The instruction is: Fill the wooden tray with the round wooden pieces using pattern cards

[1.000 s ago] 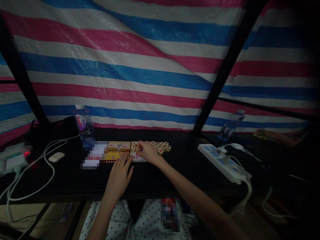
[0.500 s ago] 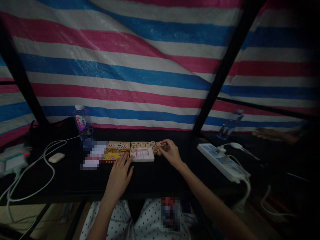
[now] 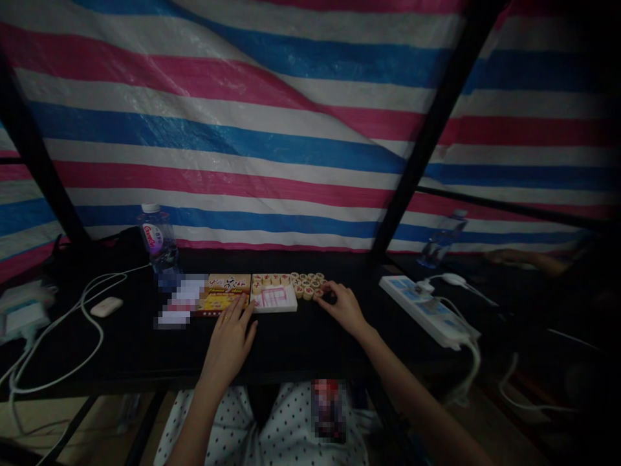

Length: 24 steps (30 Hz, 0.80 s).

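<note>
Several round wooden pieces [image 3: 308, 282] with characters on top stand grouped on the black table. My right hand [image 3: 345, 306] is at the group's right side, thumb and index finger curved around a piece [image 3: 318, 294] at the near right corner. Left of the group is a white open box [image 3: 290, 304], with pieces in its back part and a sheet with a pink print in front. My left hand [image 3: 231, 333] lies flat, fingers spread, over the near edge of a brown and yellow printed box [image 3: 226, 287] and touching the white box's left side.
A plastic bottle [image 3: 161, 243] stands back left, near a blurred card [image 3: 184, 301], a pale pink case [image 3: 107, 307] and white cables. To the right are a white power strip [image 3: 422, 310] and another bottle [image 3: 442, 239]. Another person's hand [image 3: 514, 257] shows dimly at far right.
My right hand has moved slightly right and nearer, off the top of the pieces, which now show as a compact group. My left hand has stayed nearly in place.
</note>
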Motion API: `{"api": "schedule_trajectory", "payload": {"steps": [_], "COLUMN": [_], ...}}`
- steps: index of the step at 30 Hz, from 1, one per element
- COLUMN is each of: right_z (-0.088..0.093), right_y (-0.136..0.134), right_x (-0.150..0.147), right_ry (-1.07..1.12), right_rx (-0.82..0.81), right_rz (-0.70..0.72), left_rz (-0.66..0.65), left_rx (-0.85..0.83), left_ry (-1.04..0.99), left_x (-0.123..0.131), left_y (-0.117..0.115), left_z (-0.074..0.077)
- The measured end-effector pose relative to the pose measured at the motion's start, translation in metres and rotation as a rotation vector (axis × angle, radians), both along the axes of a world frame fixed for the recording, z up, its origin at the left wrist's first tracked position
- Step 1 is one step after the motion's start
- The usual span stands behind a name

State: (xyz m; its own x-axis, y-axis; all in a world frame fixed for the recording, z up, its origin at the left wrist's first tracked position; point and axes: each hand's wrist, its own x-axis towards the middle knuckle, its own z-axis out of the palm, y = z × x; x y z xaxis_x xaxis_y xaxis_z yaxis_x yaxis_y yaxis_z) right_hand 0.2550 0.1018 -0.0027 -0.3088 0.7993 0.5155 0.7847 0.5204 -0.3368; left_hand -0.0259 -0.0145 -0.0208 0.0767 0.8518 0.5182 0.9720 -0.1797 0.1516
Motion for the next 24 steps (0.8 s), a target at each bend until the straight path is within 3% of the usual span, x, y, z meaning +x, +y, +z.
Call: {"api": "schedule_trajectory", "payload": {"steps": [14, 24], "right_z": [-0.001, 0.013], "right_y": [0.0, -0.009], "right_x": [0.001, -0.01], "right_ry": [-0.018, -0.086], "right_rx": [-0.025, 0.064], "right_rz": [-0.041, -0.08], "left_rz": [-0.001, 0.007], "left_rx": [-0.009, -0.046], "left_ry": [-0.005, 0.002], "left_x": [0.0, 0.002], "left_y": [-0.001, -0.002], "left_z": [0.001, 0.006]}}
